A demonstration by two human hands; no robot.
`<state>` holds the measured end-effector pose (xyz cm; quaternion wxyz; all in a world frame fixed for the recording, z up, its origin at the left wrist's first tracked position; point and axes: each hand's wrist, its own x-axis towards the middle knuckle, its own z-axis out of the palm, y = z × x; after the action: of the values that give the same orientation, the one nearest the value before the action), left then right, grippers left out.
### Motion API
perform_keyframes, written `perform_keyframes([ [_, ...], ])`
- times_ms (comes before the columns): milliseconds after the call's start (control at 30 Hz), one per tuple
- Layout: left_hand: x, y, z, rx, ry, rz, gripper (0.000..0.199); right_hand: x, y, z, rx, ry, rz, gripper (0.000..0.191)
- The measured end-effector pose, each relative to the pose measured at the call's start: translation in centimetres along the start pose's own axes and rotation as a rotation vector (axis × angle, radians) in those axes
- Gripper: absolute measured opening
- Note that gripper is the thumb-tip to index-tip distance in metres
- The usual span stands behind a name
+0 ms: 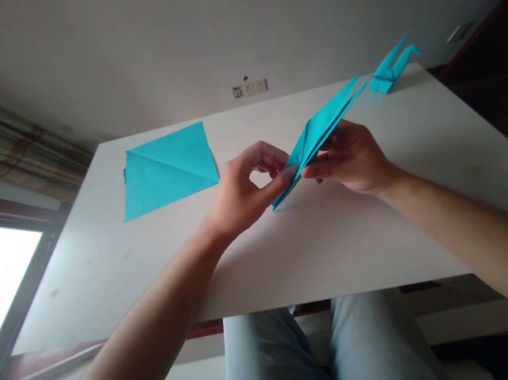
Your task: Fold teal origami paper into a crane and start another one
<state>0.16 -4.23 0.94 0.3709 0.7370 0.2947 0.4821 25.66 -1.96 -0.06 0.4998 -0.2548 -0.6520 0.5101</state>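
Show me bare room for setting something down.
The table is bare along its near edge between the forearms, and right of the right hand, nearer than the folded bird. Mid-table is crowded: it and the left hand hold folded paper beside the flat sheet.

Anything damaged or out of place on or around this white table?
Slightly: a turquoise paper sliver pokes past the left edge of the flat turquoise paper sheet, looking misaligned. A small dark spot, possibly a hole, marks the grey wall above the white sockets.
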Motion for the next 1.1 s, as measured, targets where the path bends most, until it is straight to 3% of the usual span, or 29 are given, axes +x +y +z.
perform_keyframes([
  [200,-0.3,0.8,-0.1,0.03,-0.006,0.022,0.047,-0.1,-0.3,0.3,0.006,0.053,0.037,0.058],
  [367,-0.4,1.6,0.0,-0.078,-0.054,-0.061,0.051,-0.2,-0.5,-0.3,-0.01,0.054,0.045,0.06],
  [533,-0.4,1.1,0.3,-0.18,-0.012,-0.152,0.051,-0.5,-0.9,-0.4,0.017,0.022,0.056,0.062],
  [833,0.4,1.0,0.2,-0.329,0.034,-0.312,0.057,-0.7,-0.8,-0.1,-0.011,-0.005,0.115,0.047],
  [1100,0.1,0.8,0.3,-0.298,0.06,-0.305,0.061,-0.8,-1.4,0.4,-0.035,0.012,0.114,0.04],
])
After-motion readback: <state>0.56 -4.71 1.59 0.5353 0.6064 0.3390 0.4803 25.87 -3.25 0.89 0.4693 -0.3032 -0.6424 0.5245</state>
